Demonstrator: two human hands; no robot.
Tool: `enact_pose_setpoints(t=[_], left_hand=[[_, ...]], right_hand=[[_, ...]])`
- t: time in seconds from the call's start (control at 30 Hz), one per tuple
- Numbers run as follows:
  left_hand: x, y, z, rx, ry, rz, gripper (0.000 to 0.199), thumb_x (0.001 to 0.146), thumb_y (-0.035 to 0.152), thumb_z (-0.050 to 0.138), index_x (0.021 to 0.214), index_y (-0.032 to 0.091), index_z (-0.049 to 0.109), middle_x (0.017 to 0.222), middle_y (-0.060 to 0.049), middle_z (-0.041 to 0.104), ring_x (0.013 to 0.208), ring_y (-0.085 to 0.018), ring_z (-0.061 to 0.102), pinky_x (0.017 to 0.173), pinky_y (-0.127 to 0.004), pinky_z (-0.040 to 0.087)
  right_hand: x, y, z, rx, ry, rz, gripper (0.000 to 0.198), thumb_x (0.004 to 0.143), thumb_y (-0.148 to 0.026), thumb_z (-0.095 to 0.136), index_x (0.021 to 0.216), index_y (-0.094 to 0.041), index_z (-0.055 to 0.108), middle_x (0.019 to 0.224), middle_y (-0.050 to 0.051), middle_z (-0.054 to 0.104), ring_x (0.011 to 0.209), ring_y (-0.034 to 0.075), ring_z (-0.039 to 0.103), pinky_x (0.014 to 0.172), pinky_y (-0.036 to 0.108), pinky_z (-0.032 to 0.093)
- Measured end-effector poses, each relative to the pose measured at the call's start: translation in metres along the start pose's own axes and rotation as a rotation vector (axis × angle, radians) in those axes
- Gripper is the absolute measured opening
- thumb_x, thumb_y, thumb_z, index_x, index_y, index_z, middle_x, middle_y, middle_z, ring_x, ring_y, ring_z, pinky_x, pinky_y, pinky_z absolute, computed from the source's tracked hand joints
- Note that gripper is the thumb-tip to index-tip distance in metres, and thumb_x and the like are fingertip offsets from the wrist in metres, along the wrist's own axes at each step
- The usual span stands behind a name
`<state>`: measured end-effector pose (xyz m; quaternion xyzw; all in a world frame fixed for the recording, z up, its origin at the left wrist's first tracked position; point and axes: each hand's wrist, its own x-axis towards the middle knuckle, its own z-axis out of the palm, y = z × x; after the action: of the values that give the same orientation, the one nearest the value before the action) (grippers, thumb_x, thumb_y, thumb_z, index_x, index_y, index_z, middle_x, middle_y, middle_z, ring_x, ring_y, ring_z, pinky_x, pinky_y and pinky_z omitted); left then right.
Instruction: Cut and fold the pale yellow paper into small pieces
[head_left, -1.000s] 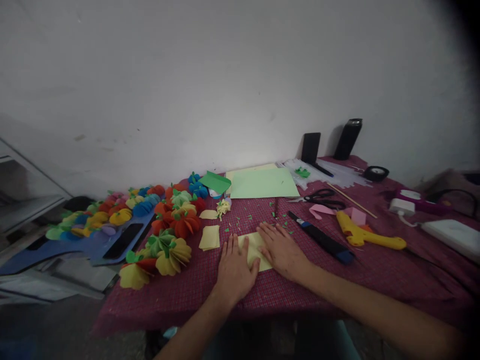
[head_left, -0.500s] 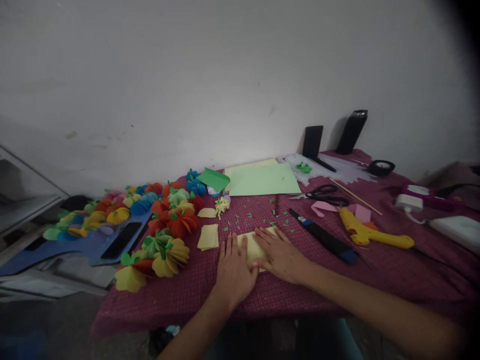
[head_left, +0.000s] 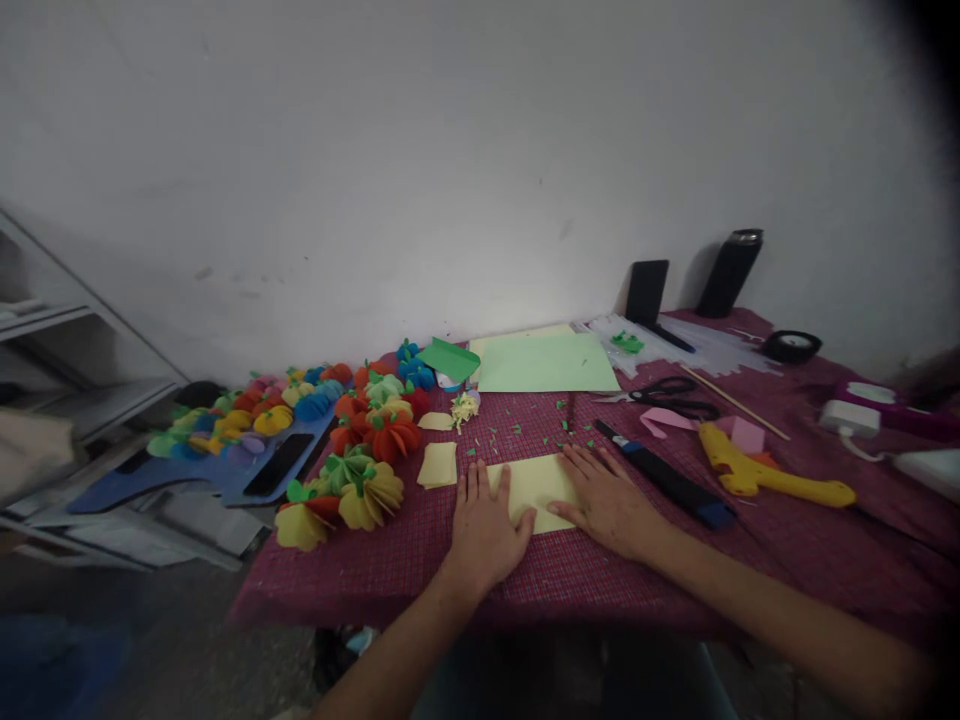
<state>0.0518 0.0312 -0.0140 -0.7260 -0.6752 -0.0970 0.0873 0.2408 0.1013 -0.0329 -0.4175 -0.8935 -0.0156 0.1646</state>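
On the maroon checked tablecloth [head_left: 750, 560] by a white wall [head_left: 450, 150], left hand [head_left: 486, 530] and right hand [head_left: 609, 503] press flat, fingers spread, on yellow paper [head_left: 536, 485].

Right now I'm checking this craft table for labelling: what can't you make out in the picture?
- Yellow paper: head view, its side edges lie under the left hand and right hand, so any fold is unclear.
- White device: cut off by the right edge.
- Green scraps: too small to tell shapes.
- Shelf: dim, contents unclear.
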Motion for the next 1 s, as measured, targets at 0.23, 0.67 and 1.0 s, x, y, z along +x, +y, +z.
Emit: enact_pose_setpoints(t=[0.23,0.67,1.0], left_hand=[[0.011,0.011,-0.014,-0.057,0.101,0.069,0.054,0.082,0.041,0.027,0.128,0.012,0.025,0.135,-0.012,0.024,0.125,-0.026,0.013,0.099,-0.046,0.016],[0.016,0.010,0.012,-0.235,-0.109,0.192,0.058,0.079,0.027,0.033,0.132,0.010,0.013,0.136,-0.011,0.020,0.125,-0.022,0.013,0.102,-0.040,0.015],[0.015,0.010,0.006,-0.078,-0.105,0.126,0.056,0.081,0.037,0.028,0.130,0.011,0.022,0.136,-0.009,0.022,0.126,-0.024,0.008,0.101,-0.045,0.008]], right_hand=[[0.009,-0.010,-0.010,0.102,0.051,0.009,0.061,0.079,-0.051,0.030,0.124,-0.009,0.035,0.130,0.013,0.034,0.121,0.023,0.024,0.100,0.041,0.016],[0.025,-0.050,0.000,0.361,-0.162,-0.074,0.071,0.077,-0.054,0.031,0.133,-0.014,0.014,0.137,0.009,0.017,0.125,0.021,0.012,0.101,0.040,0.014],[0.024,-0.031,0.003,0.273,-0.118,-0.020,0.069,0.076,-0.055,0.031,0.129,-0.011,0.026,0.135,0.013,0.024,0.124,0.024,0.015,0.100,0.041,0.012]])
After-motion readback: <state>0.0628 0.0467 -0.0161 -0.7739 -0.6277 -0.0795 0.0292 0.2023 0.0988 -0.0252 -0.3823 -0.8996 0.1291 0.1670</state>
